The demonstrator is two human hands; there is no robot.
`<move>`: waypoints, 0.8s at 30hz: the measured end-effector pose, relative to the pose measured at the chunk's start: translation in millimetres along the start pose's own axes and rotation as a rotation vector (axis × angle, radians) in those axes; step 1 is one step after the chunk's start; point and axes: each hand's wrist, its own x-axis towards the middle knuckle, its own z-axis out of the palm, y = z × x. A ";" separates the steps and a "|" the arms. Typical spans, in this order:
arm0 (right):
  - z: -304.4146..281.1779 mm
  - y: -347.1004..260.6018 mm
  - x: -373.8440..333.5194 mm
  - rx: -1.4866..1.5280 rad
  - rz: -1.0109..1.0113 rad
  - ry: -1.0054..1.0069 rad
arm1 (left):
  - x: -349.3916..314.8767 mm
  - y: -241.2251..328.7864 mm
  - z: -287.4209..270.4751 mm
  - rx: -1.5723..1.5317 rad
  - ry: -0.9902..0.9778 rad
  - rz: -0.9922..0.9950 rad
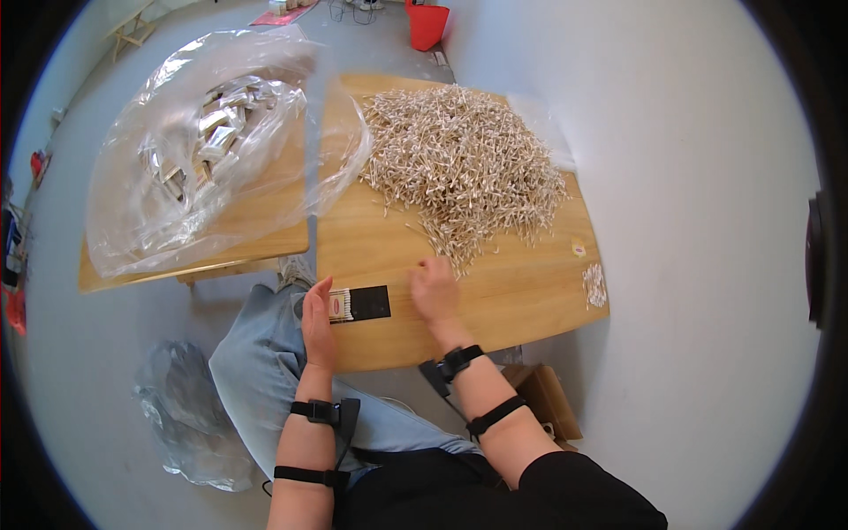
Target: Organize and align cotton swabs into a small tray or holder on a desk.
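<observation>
Head view: a bump from the straight-fingered left hand (318, 325) could scatter swabs (346, 306) beside it; whether the right hand (434, 290) pinches any is unclear.

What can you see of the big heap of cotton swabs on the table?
The heap of cotton swabs is a broad, loose mound: thin pale sticks with white tips, jumbled in all directions. It lies unpackaged on the far part of the light wooden table, narrowing toward the person into a tongue near the right hand; contact there is unclear. A few strays lie along its near edge. The clear plastic bag reaches close to its left side.
</observation>
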 end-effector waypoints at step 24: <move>-30.0 39.2 -33.9 0.275 -0.035 -0.050 | -15.3 -41.6 74.2 1.275 -0.338 0.543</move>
